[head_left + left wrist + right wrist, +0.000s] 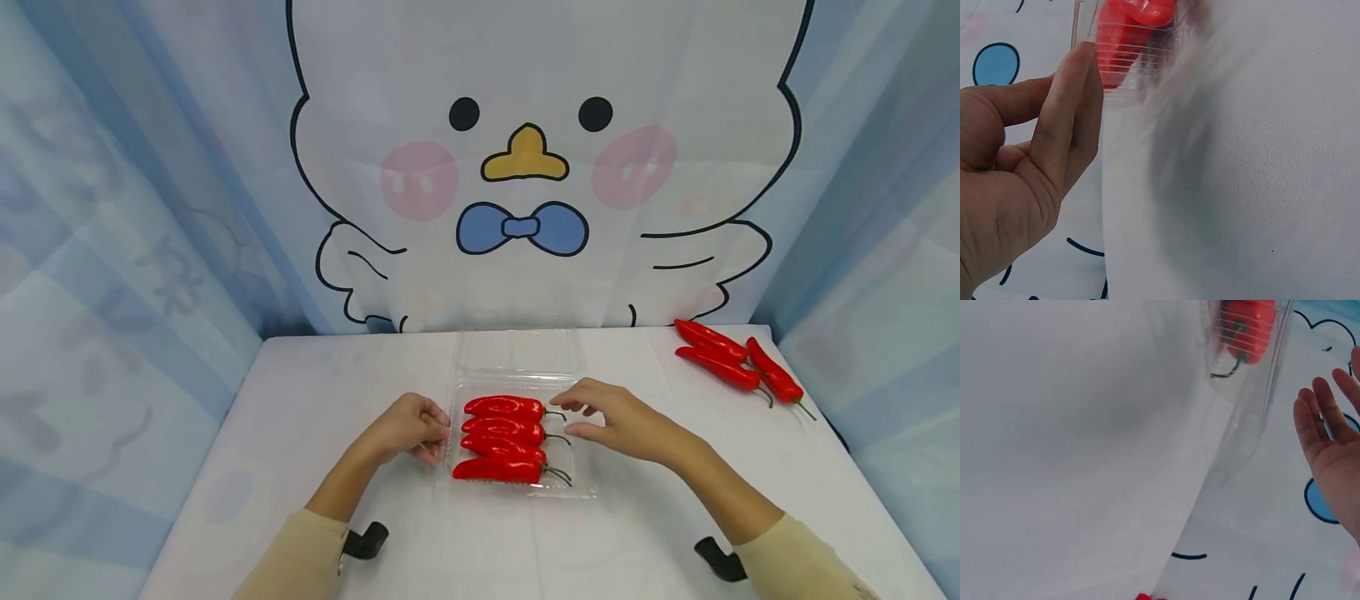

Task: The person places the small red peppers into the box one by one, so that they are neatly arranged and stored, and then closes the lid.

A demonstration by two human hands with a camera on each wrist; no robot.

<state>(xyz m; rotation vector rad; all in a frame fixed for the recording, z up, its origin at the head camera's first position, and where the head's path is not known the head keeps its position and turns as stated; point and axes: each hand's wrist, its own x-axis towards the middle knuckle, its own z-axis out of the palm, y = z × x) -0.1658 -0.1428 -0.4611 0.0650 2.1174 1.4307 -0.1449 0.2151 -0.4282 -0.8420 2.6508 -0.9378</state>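
A clear plastic clamshell box (pixel 577 492) lies on the table with its lid (pixel 517 354) folded open toward the back. Several red chili peppers (pixel 498 471) lie side by side in the box, their green stems pointing right. At the box's left edge is my left hand (pixel 416 427), its thumb and fingertips pinching the rim; the left wrist view shows the fingertips (pixel 1087 53) right at the ribbed wall. My right hand (pixel 622 417) hovers by the box's right side near the stems, fingers spread and relaxed, holding nothing.
Three more red chili peppers (pixel 720 367) lie together at the table's back right corner. The white table (pixel 300 400) ends at a printed cloth backdrop (pixel 525 283) behind, with blue cloth (pixel 885 333) hanging at both sides.
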